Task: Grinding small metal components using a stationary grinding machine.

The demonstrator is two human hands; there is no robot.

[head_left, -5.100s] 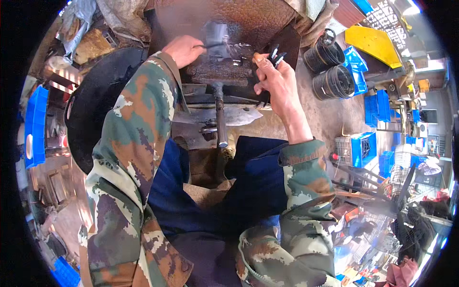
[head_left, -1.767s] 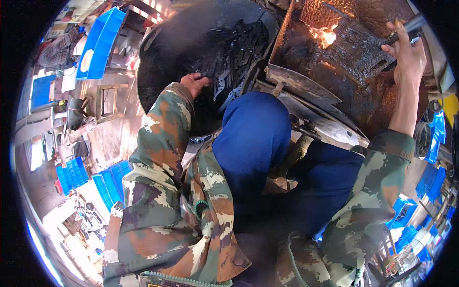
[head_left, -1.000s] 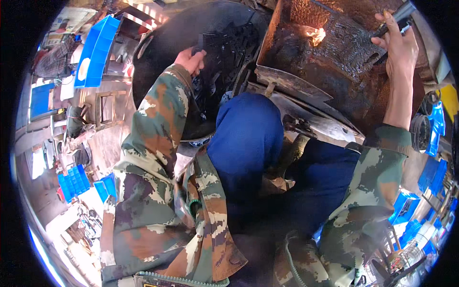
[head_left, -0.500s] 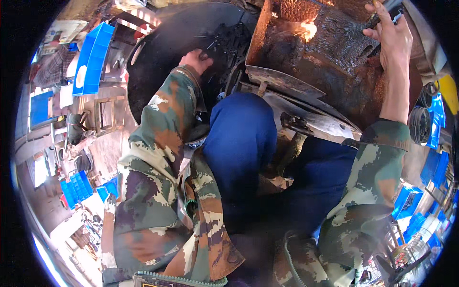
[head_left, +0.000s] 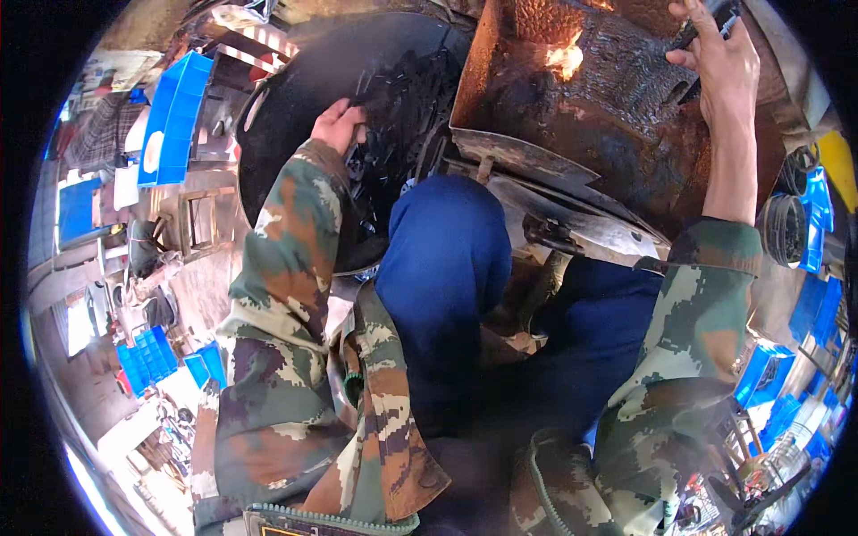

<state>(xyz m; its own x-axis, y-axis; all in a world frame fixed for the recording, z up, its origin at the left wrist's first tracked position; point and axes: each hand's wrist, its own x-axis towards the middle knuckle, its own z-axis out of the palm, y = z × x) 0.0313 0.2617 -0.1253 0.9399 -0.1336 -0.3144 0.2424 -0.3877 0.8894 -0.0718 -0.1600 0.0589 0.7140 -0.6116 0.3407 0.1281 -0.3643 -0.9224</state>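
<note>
Shifted rightward, left hand [head_left: 338, 125] grips black pieces [head_left: 393, 98] in basin; right hand [head_left: 719, 58] clamps tongs [head_left: 702, 22].

Round black metal basin [head_left: 295, 107] of dark metal pieces [head_left: 402, 98] sits left of rusty iron forge box [head_left: 608, 116]; blue plastic trays [head_left: 174, 116] farther left.

Person wears a camouflage jacket in green, brown and pale tan patches, long sleeves reaching both wrists. Jacket hangs open at the front; ribbed green hem visible at lower centre. Dark blue trousers cover both legs. Left hand [head_left: 338, 125] and right hand [head_left: 722, 61] are ungloved.
</note>
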